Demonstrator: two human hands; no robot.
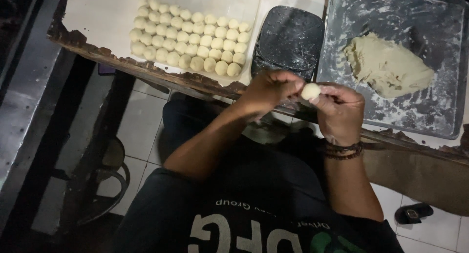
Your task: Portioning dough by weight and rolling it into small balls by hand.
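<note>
Item: one small dough ball [310, 91], pale and round, pinched between the fingertips of both hands just off the near edge of the desk [102, 13].

Left hand [270, 89]: grip closed on the dough ball from 9 o'clock; thumb and fingers curled round it.

Right hand [340, 109]: grip closed on the same ball from 3 o'clock; dark beaded bracelets [344, 151] at the wrist, at least two strands, exact count unclear.

Finished dough balls [189, 35]: one block on the white desk top at 10 o'clock of the hands, laid in slanted rows, touching one another. Roughly fifty; the far rows are washed out by glare, so no exact count.

Dough mass [388, 65]: one irregular lump at 2 o'clock, lying on one dark floured tray [439, 116]. The tray's right edge is cut by the frame.

Dark rounded object [289, 38]: one, dusted with flour, at 12 o'clock between the ball block and the tray; its kind cannot be made out.

Below the desk: tiled floor [141, 121]; one dark sandal [413, 213] at 5 o'clock; a dim metal stand [105, 184] at 8 o'clock, poorly lit. The desk's front edge is ragged and chipped. The person's dark shirt fills the bottom, its print cut off.
</note>
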